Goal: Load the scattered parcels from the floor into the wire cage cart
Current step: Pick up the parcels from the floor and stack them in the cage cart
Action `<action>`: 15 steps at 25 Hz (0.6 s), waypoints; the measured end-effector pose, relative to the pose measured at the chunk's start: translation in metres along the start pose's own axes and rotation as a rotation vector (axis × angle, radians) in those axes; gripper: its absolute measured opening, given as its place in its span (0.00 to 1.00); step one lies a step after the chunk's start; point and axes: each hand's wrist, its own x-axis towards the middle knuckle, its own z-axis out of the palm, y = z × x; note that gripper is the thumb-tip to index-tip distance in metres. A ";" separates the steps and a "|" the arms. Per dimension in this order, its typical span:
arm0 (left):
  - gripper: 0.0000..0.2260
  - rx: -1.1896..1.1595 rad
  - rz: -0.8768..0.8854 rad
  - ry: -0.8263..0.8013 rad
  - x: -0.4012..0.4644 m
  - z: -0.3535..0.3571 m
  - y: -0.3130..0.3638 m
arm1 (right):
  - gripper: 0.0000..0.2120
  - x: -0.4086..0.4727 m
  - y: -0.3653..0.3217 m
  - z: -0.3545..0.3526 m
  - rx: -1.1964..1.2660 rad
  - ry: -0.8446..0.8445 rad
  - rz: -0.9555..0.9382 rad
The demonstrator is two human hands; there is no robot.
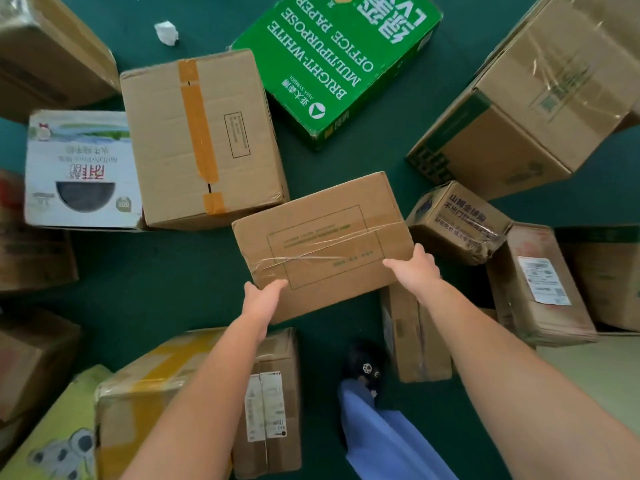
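Above the dark green floor (145, 289), between the scattered parcels, I hold a flat brown cardboard box sealed with clear tape (322, 244) in both hands. My left hand (262, 299) grips its near left corner, thumb over the top face; my right hand (414, 268) grips the near right corner the same way. Taking 2 opposite corners should keep the box level while I carry it. Both arms reach forward, almost straight, and the box tilts slightly. A tall brown box with orange tape (201, 136) and a green office-paper carton (339, 60) lie just beyond. No wire cage cart is in view, so loading is not yet done.
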 end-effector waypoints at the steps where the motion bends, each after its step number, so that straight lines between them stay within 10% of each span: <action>1: 0.38 -0.009 0.011 0.014 -0.002 0.001 0.000 | 0.39 -0.003 0.000 0.000 0.001 0.021 -0.013; 15: 0.34 0.091 0.416 0.021 -0.260 -0.158 0.013 | 0.32 -0.328 -0.018 -0.071 0.363 0.354 -0.101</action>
